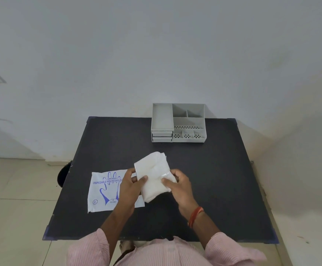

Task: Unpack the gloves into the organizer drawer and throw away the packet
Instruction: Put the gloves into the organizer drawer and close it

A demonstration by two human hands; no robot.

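Item: stack of gloves (154,177), white, folded, out of its wrapper. I have it lifted over the table (223,179), on the near side of the organizer (178,122) and well apart from it. My left hand (131,186) pinches the stack's left edge, thumb on top; my right hand (181,184) grips its lower right edge, fingers curled round it.

Item: packet (103,192), flat on the table, nearer me and to the left of the organizer (printed with a blue hand outline, partly hidden under my left wrist). It looks empty, though I cannot be sure.

Item: organizer, grey, at the far edge of the table against the wall. Both drawers (162,136) on its left front appear closed.

Orientation: the stack's long axis runs diagonally, its far end pointing roughly up toward the organizer's drawer side, its near end down toward me and slightly right.

Progress, as I judge it: unpacking done. Left: open a drawer, lay the gloves in, discard the packet (no bin in view).
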